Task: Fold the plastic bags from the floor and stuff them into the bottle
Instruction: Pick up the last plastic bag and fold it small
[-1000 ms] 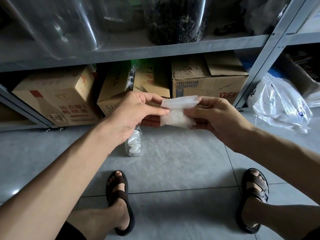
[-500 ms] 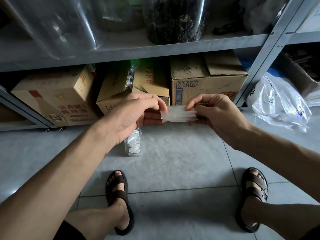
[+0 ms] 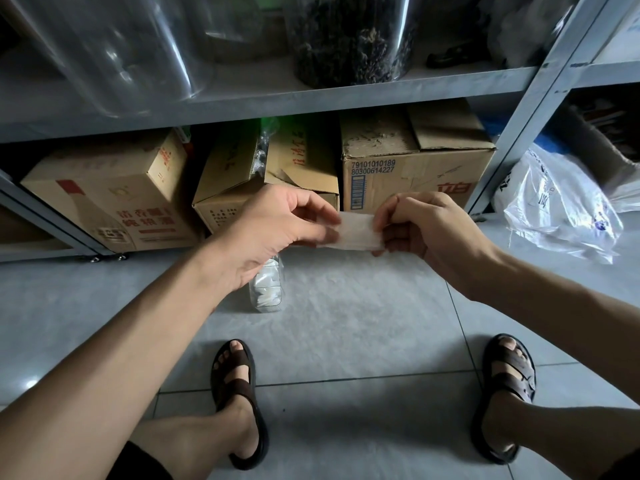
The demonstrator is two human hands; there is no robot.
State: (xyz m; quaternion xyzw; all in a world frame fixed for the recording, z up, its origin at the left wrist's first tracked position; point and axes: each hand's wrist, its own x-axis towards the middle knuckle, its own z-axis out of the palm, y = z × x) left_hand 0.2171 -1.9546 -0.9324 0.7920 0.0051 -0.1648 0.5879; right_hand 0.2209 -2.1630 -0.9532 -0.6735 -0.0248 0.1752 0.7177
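Bottle (image 3: 266, 289) stands on grey tiled floor (image 3: 346, 327) beside shelving (image 3: 277, 105).

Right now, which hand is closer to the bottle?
Left. The left hand sits just above the bottle; the right hand is off to its right, both pinching the folded bag.

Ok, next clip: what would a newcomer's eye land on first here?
Centre frame, the left hand and right hand pinch a small folded plastic bag between them. Just below the left hand sits a clear bottle already holding white folded pieces. A crumpled loose bag lies on the floor far right.
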